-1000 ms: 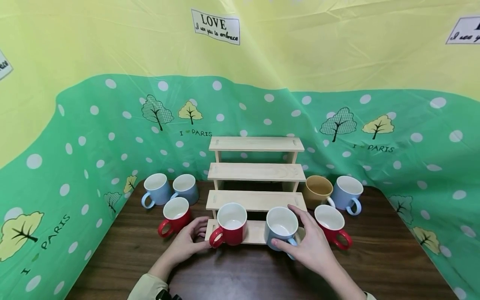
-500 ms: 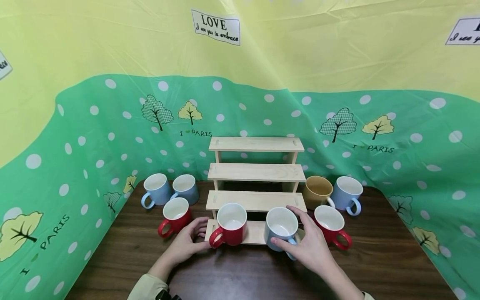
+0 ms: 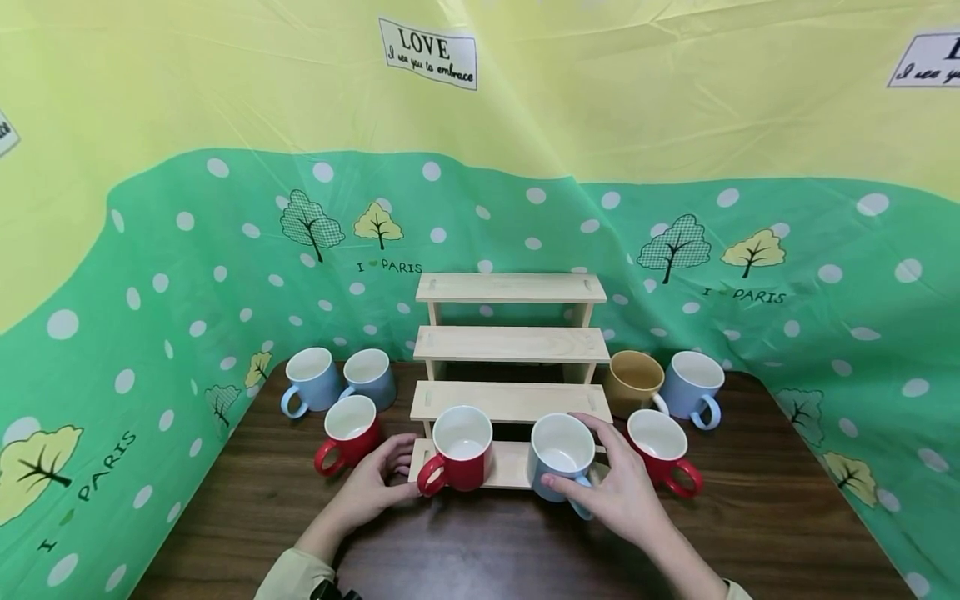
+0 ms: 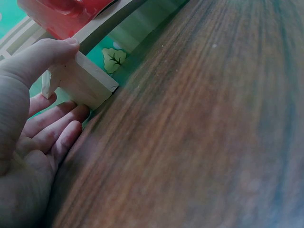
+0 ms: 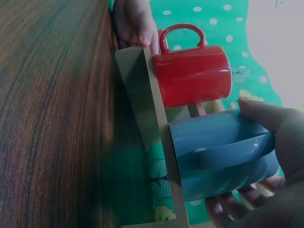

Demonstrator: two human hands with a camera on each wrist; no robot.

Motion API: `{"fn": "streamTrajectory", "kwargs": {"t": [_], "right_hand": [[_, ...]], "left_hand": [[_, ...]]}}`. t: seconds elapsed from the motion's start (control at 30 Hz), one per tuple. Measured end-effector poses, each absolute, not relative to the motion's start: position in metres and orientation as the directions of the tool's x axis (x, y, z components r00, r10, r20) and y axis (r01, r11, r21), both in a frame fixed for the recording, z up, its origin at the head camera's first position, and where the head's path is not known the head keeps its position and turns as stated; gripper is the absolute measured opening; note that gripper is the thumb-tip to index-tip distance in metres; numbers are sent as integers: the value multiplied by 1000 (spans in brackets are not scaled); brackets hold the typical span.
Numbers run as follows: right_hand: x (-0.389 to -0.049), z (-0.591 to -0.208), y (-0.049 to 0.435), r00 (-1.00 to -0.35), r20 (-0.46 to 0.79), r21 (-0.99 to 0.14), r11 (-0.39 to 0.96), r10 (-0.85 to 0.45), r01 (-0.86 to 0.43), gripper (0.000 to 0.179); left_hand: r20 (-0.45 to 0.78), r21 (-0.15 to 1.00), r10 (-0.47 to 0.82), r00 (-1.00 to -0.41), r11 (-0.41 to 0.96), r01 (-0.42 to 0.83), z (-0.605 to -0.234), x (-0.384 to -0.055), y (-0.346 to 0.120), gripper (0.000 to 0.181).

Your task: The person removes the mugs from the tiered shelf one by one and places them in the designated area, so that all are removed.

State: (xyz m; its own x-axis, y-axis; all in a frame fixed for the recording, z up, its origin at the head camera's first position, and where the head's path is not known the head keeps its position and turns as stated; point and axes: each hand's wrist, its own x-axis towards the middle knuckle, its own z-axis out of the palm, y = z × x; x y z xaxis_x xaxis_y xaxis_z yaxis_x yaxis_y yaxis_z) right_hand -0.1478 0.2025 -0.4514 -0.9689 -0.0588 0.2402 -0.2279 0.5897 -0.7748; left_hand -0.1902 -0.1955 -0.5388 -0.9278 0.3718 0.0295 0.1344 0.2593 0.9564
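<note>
A stepped wooden shelf (image 3: 510,402) with several pale tiers stands on the dark table. On its lowest tier are a red mug (image 3: 463,471) at the left and a light blue mug (image 3: 549,479) at the right, both upright and white inside. My left hand (image 3: 369,487) holds the left end of that tier, thumb on the board beside the red mug and fingers around the end support (image 4: 88,80). My right hand (image 3: 624,496) grips the light blue mug across its sides. In the right wrist view the blue mug's handle (image 5: 237,154) sits between thumb and fingers.
Left of the shelf stand two light blue mugs (image 3: 318,387) (image 3: 378,390) and a red mug (image 3: 362,442). To the right are a tan mug (image 3: 628,395), a light blue mug (image 3: 686,402) and another red mug (image 3: 658,468). A printed green and yellow cloth (image 3: 480,217) hangs behind.
</note>
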Motion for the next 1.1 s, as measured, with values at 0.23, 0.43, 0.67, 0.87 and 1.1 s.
{"fn": "streamTrajectory", "kwargs": {"t": [0.23,0.43,0.67,0.87,1.1], "right_hand": [[-148,-452,205,-966,251,-759,605,-69,-241,91],[-149,-451,208,-971,226,-791,569,-73,-226,91],[-150,-451,212,-979,192,-827,525,-74,-202,91],[-149,-447,218,-971,217,-831,504,-98,-237,91],[-147,-437,224,-955,275,-853,431,-111,-295,90]], "left_hand": [[23,957,368,-929,259,126,-538,-191,-195,74],[13,957,360,-933,266,116,-542,-193,-196,74],[7,958,357,-934,266,109,-543,-193,-197,74],[7,958,357,-934,266,109,-540,-192,-195,74],[33,958,375,-926,252,136,-540,-191,-196,73]]}}
